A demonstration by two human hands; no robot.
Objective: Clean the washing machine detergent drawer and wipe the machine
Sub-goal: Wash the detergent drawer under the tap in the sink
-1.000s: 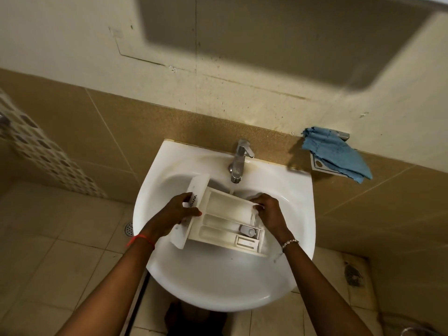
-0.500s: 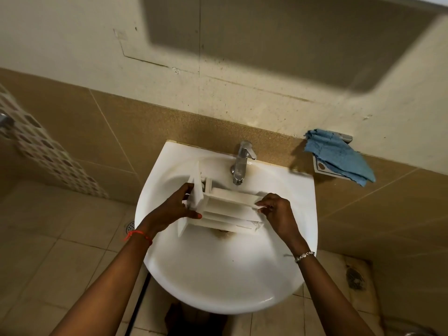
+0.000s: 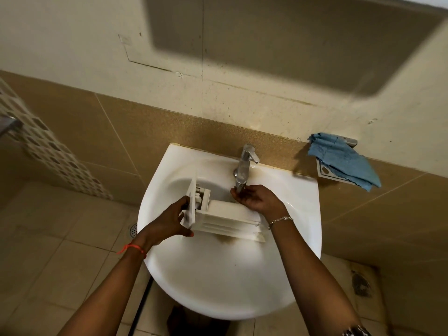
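The white detergent drawer (image 3: 228,218) lies turned over in the white sink (image 3: 218,282), its underside up and its front panel standing at the left. My left hand (image 3: 169,223) grips that front panel. My right hand (image 3: 257,198) is off the drawer, cupped palm-up with fingers apart right under the spout of the chrome tap (image 3: 244,166). Brown residue shows on the basin just below the drawer.
A blue cloth (image 3: 344,162) hangs over a small holder on the tiled wall to the right of the sink. A floor drain (image 3: 133,230) sits left of the sink. Dark stains mark the floor tiles at the lower right.
The drawer went from open side up to tipped over, underside up. My right hand let go of its right end and moved up under the tap spout.
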